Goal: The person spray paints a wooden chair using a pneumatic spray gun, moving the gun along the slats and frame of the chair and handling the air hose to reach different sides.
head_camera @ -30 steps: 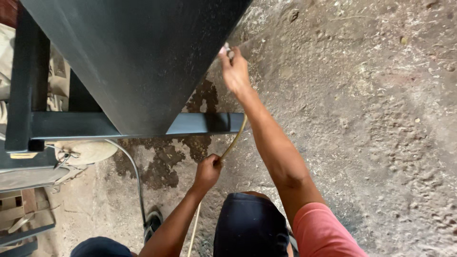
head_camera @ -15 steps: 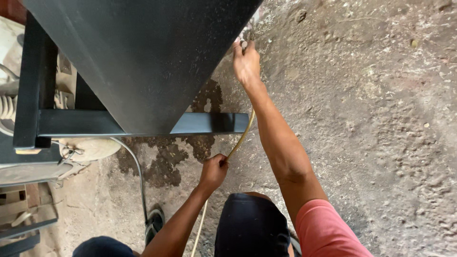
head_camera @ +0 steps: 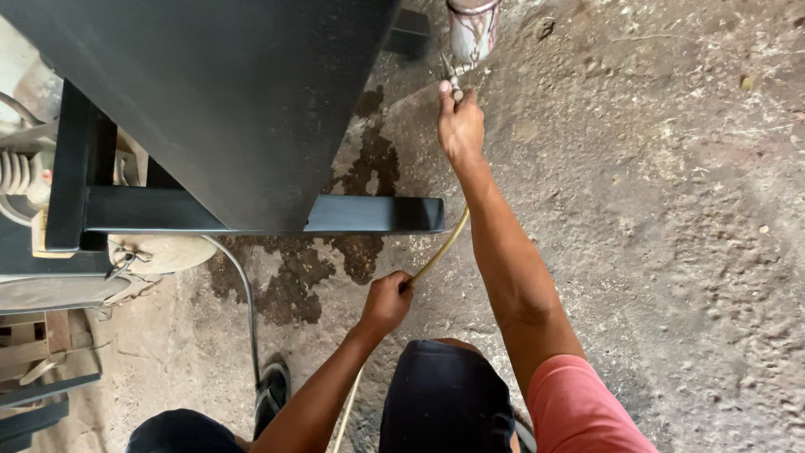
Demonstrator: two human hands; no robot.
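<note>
My right hand (head_camera: 459, 126) reaches far forward and grips the handle of a spray gun (head_camera: 470, 38) whose paint-stained cup stands above my fingers. Close to my knees, my left hand (head_camera: 387, 300) is closed around a yellowish hose (head_camera: 443, 247) that runs up toward the gun and down between my legs. A large black-painted metal panel (head_camera: 226, 92) fills the upper left, with a black metal bar (head_camera: 251, 214) crossing below it. The gun sits just right of the panel's edge.
Rough, dusty concrete floor (head_camera: 671, 210) spreads to the right, with a dark wet stain (head_camera: 327, 252) under the bar. A thin grey cable (head_camera: 247, 310) curves over the floor at left. Pale machinery and wooden pieces (head_camera: 33, 335) crowd the left edge.
My right hand has stretched farther forward and the spray gun's cup has come into view. My left hand still holds the hose and has shifted slightly.
</note>
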